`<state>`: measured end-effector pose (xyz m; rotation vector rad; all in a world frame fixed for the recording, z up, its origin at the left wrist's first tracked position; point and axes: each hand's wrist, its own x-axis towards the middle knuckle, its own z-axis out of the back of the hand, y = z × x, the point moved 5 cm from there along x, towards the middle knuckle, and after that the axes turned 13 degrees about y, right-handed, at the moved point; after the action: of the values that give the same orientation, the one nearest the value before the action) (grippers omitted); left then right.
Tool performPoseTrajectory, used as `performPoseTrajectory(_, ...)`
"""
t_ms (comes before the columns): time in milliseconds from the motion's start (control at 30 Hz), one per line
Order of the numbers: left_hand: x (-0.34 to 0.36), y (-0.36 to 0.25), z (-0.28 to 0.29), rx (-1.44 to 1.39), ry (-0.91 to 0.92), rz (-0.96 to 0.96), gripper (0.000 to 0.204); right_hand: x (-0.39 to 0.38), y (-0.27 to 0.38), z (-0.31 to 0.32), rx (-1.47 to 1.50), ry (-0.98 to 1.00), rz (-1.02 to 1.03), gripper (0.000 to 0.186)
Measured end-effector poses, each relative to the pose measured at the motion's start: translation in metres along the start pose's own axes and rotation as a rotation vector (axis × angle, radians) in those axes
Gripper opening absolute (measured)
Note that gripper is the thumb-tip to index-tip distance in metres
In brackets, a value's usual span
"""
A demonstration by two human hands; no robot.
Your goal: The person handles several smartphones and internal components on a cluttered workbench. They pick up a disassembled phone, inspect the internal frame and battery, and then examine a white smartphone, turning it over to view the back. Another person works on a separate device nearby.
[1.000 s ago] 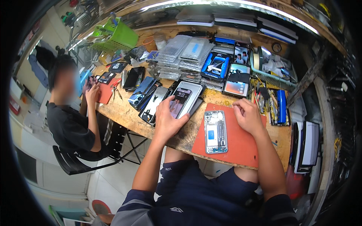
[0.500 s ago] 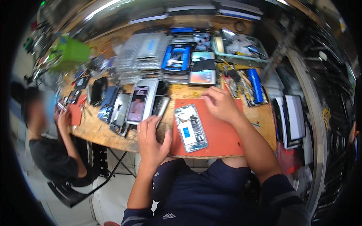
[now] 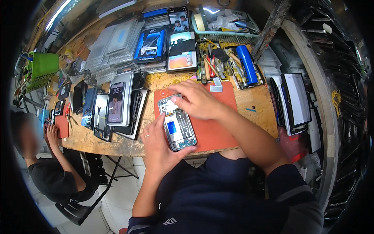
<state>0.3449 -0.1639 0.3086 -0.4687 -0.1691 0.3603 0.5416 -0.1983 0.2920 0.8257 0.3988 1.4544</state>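
Note:
An opened phone point(image 3: 180, 130), its inner board and battery exposed, lies on an orange mat point(image 3: 218, 124). My left hand point(image 3: 159, 144) grips its lower left side, thumb along the bottom edge, fingertips on the left edge. My right hand point(image 3: 194, 99) is bent over the phone's top end with fingers curled; whether anything small is between them is hidden. A small pale piece point(image 3: 216, 88) rests at the mat's back edge. To the left, a lit phone point(image 3: 115, 102) lies on a silver device, beside several more phones point(image 3: 89, 109).
Behind stand stacked bubble-wrapped packs point(image 3: 113, 46), a blue box point(image 3: 150, 45), a tool tray point(image 3: 249, 66) and a basket point(image 3: 198, 27). A green basket point(image 3: 43, 66) is at the left. A co-worker point(image 3: 54, 171) sits at the bench's left end. Flat panels point(image 3: 296, 101) stand at the right.
My left hand has left the phones on the left and taken hold of the opened phone. My right hand has moved left onto its top. The view has shifted.

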Motion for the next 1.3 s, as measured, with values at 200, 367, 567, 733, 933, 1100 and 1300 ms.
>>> performPoseTrajectory(200, -0.006, -0.003, -0.009, -0.019, -0.052, 0.011, 0.127, 0.004, -0.016, 0.001, 0.432, 0.096, -0.171, 0.040)
performPoseTrajectory(367, 0.000, -0.003, -0.002, 0.002, -0.128, 0.033, 0.134, 0.004, -0.009, -0.001, 1.074, 0.087, -0.127, 0.045)
performPoseTrajectory(567, 0.038, 0.012, 0.032, -0.354, -0.111, -0.070, 0.130, 0.008, -0.007, -0.005, 0.999, 0.071, -0.077, 0.027)
performPoseTrajectory(733, 0.110, 0.032, 0.056, -0.902, 0.002, -0.012, 0.072, 0.007, -0.007, 0.009, 0.924, -0.079, 0.020, 0.023)
performPoseTrajectory(933, 0.163, 0.020, 0.021, -1.107, 0.105, -0.253, 0.043, 0.003, -0.021, 0.032, 0.804, -0.329, 0.035, 0.021)
performPoseTrajectory(1100, 0.149, 0.020, -0.003, -1.321, 0.077, -0.242, 0.069, -0.001, -0.029, 0.037, 0.788, -0.379, -0.011, 0.020)
performPoseTrajectory(1300, 0.144, 0.018, -0.001, -1.271, 0.155, -0.243, 0.072, -0.004, -0.027, 0.037, 0.782, -0.372, -0.102, 0.019)
